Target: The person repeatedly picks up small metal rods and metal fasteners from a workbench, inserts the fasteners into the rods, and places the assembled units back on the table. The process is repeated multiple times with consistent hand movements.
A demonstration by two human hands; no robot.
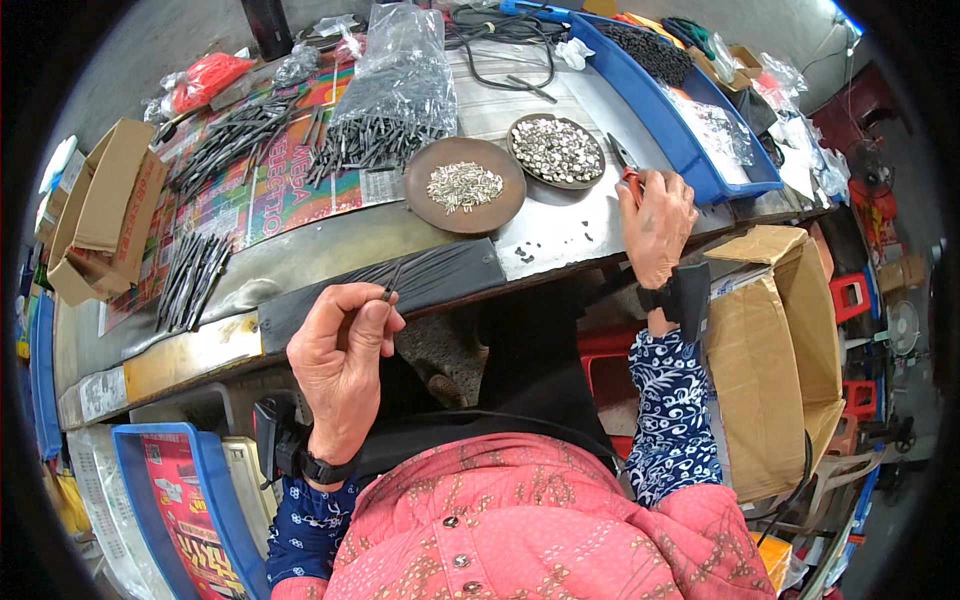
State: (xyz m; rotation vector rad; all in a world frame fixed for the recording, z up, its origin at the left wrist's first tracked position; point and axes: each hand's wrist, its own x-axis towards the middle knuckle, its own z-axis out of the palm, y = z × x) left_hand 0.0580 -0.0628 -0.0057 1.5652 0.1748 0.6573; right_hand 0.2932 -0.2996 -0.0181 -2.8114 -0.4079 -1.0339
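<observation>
Above the bench's front edge, my left hand (345,335) pinches a short, thin dark cord piece (391,284) between thumb and fingertips. At the right of the bench my right hand (662,222) curls over a red-handled tool with a pointed metal tip (622,153). Its exact kind is hard to make out, and the fingers hide part of the handles. Left of that hand sits a dark round dish (514,150) of small shiny metal pieces (557,150). Beside it stands a brown dish (425,207) with small silvery tube-like pieces (465,187).
Bundles of black strips (193,280) lie at the left, near an open cardboard box (112,215). A clear plastic bag (398,75) holds more dark pieces. A long blue tray (655,110) runs along the right. A tall carton (765,370) stands beside my right arm; a blue crate (237,535) is lower left.
</observation>
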